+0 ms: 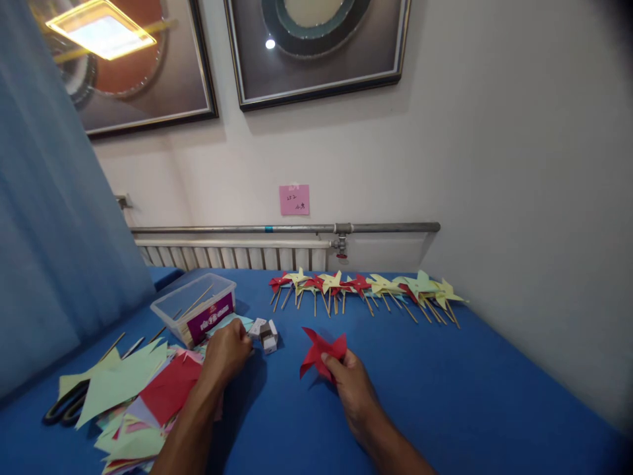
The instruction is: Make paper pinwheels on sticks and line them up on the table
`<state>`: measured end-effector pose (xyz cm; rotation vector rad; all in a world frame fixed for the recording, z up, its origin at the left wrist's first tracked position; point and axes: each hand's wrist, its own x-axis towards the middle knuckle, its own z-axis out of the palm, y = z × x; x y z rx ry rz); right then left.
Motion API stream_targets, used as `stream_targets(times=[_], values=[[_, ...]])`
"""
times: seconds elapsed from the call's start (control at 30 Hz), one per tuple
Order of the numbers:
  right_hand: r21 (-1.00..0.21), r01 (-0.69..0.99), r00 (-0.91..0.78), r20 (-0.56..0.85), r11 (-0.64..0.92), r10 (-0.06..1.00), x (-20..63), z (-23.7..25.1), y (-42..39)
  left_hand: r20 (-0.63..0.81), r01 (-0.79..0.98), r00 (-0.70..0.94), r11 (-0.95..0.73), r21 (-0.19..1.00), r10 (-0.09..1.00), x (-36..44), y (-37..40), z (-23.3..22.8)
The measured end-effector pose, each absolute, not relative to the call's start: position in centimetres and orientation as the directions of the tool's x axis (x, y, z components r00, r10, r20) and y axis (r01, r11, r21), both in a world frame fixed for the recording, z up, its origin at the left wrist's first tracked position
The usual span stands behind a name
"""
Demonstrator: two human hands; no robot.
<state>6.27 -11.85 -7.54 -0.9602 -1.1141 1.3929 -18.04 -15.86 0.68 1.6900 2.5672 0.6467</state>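
Pinched in my right hand (pixel 352 389) is a red paper pinwheel (pixel 319 349), held above the blue table by its centre, with no stick showing on it. My left hand (pixel 228 346) is closed, its fingers bunched and pointing down beside two small white boxes (pixel 268 338); whatever it grips, if anything, is hidden. Just behind that hand stands a clear plastic box (pixel 192 300) with thin wooden sticks and a purple label. Under and beside my left forearm lies a heap of coloured paper (pixel 133 396), with a red sheet (pixel 171 389) on top.
Several finished pinwheels (pixel 363 287) on sticks lie in a row along the table's back edge. Black-handled scissors (pixel 69 402) are partly under paper at the left. A blue curtain (pixel 59 198) hangs at left; a radiator and pipe (pixel 237 229) run along the wall.
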Motion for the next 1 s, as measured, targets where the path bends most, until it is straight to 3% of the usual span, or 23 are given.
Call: stream_targets(times=[0.17,0.33,0.7,1.0], values=[[-0.965,-0.260,-0.082,-0.007,-0.028,0.997,6.3,-7.1,-12.0,0.269,0.784,-0.357,0.131,0.606,0.894,-17.4,-15.7,0.4],[-0.960,-0.277,-0.097,-0.011,-0.037,0.995,6.2,-6.7,-12.1,0.188,0.460,-0.254,-0.052,0.886,0.949,-14.1,-15.5,-0.8],[-0.960,-0.278,-0.095,0.017,-0.010,0.995,6.1,-6.7,-11.8,0.151,0.242,-0.044,-0.136,0.961,0.988,-9.6,-16.4,-1.2],[-0.966,-0.259,-0.098,0.051,0.024,0.994,5.8,-6.1,-12.4,0.112,0.077,-0.150,-0.101,0.992,0.982,-9.4,-16.0,-2.0]])
